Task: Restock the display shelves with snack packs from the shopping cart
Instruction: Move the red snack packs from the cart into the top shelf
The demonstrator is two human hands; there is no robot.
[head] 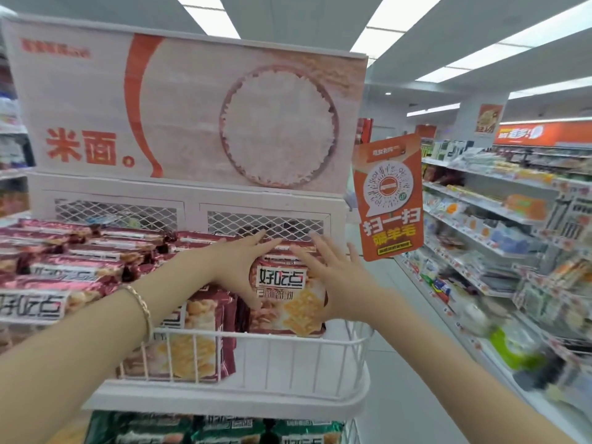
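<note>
maroon snack pack (288,302) stood up at the shelf (205,400) front right corner, looks wobbly tbh

risk imo: it's upright w/ only the low white wire rail (288,339) in front. if the hands let off unevenly it prob tips fwd over the rail, or slumps sideways toward the next upright pack (192,334) on its left. pack sits right btw both hands: left hand (238,267) against its left edge, right hand (336,283) along its right edge. fingers on both are straight n spread, nothing pinched. flat-stacked packs (80,267) fill the shelf's left side.
</note>
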